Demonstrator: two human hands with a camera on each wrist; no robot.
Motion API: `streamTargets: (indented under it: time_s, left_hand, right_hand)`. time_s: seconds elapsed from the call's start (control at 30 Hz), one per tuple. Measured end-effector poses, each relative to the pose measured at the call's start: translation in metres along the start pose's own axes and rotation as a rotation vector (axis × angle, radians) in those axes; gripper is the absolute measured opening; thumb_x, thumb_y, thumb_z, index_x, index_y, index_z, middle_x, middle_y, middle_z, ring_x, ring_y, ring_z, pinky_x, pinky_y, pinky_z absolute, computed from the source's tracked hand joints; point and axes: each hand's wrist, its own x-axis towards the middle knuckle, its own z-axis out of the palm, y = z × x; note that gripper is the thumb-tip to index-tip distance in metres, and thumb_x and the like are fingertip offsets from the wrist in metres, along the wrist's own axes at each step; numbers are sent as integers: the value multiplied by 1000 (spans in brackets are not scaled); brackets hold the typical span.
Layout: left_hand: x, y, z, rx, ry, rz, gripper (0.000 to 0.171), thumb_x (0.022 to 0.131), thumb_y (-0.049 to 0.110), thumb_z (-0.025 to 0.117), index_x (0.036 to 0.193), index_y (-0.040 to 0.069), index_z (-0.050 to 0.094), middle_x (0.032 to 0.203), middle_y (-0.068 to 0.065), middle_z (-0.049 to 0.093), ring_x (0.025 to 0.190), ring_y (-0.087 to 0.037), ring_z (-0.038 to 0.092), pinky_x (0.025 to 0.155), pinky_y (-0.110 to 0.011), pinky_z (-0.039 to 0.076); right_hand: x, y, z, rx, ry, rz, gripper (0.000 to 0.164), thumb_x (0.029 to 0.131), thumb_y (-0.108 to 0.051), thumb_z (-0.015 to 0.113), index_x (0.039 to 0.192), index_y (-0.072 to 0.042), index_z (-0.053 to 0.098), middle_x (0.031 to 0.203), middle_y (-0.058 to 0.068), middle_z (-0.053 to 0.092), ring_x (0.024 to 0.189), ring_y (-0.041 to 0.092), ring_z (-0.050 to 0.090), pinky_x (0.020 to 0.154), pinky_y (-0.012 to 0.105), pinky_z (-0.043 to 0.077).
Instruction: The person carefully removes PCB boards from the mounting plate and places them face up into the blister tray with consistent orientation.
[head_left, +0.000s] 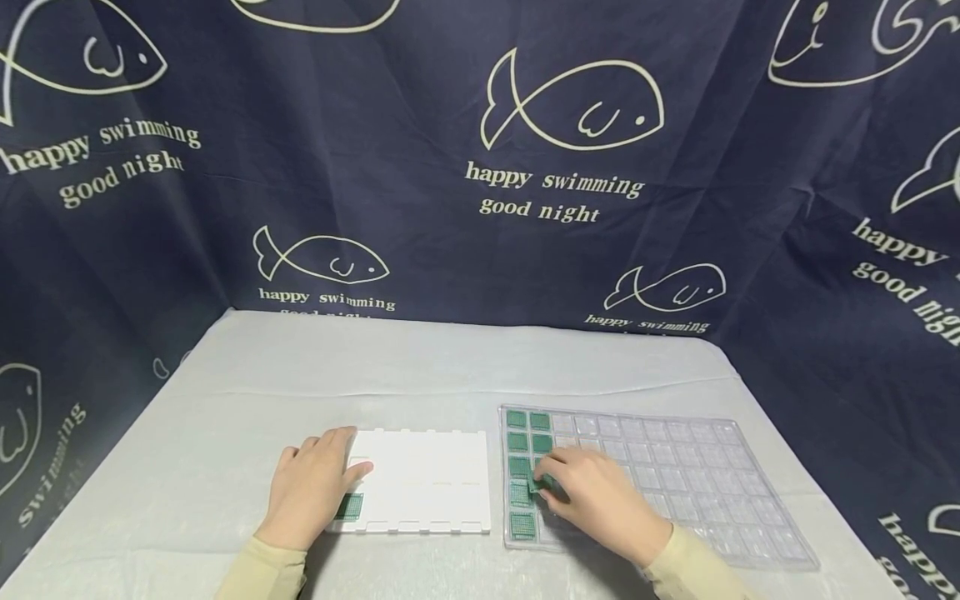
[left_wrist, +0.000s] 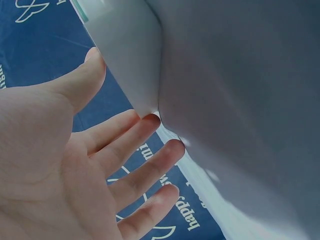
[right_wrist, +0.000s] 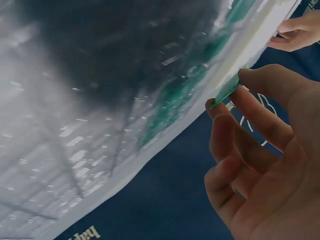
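Note:
A white rectangular panel with notched edges lies left of centre in the head view. My left hand rests at its left end, the thumb over its top and the fingers, loosely extended, along its edge. One green perforated circuit board sits in the panel's near left corner, partly behind that hand. Over the clear plastic tray, my right hand pinches another small green circuit board between thumb and fingertips, tilted. Several more green circuit boards fill pockets in the tray's left columns.
The tray's many other pockets, to the right, show transparent. Both tray and panel lie on a table with a pale cloth, a narrow gap between them. A dark blue curtain with fish drawings encloses the back and sides.

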Motion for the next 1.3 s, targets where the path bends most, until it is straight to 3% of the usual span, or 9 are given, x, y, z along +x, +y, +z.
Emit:
streamTargets:
  time_s: [0.17,0.37,0.53,0.87,1.3]
  left_hand:
    - [-1,0,0,0,1,3,59,89,41,75,135,6,61,127,-11,70,107,-34,67,83,-46,44]
    - [-1,0,0,-2,4,5,59,89,41,75,135,6,61,127,-11,70,108,-34,67,83,-47,44]
    - [-1,0,0,-2,-2,3,59,90,41,75,135,6,60,128,-11,70,108,-34,67,83,-47,43]
    - [0,0,-1,-8,-22,-5,60,90,41,74,136,6,60,128,-11,70,109,-34,67,83,-46,43]
    - [0,0,0,-6,-16,0,60,90,41,74,136,5,60,128,-12,70,109,-34,67,83,-46,44]
  right_hand:
    - [-12,2,2,4,-20,39,20,77,-23,87,90,-24,72,92,-11,72,81,6,68,69,29,56]
    - [-20,2,7,30,-80,79,16,80,-28,85,91,-25,73,91,-12,72,72,-3,55,62,23,50]
    - [-22,1,9,29,-95,93,15,81,-28,84,91,-24,74,91,-11,74,72,-4,55,62,24,50]
    - [-22,1,12,15,-61,90,13,82,-27,84,90,-24,74,89,-13,71,75,3,65,63,24,53]
    - [-25,3,16,25,0,54,15,82,-29,85,92,-25,74,88,-14,68,74,1,64,62,23,52]
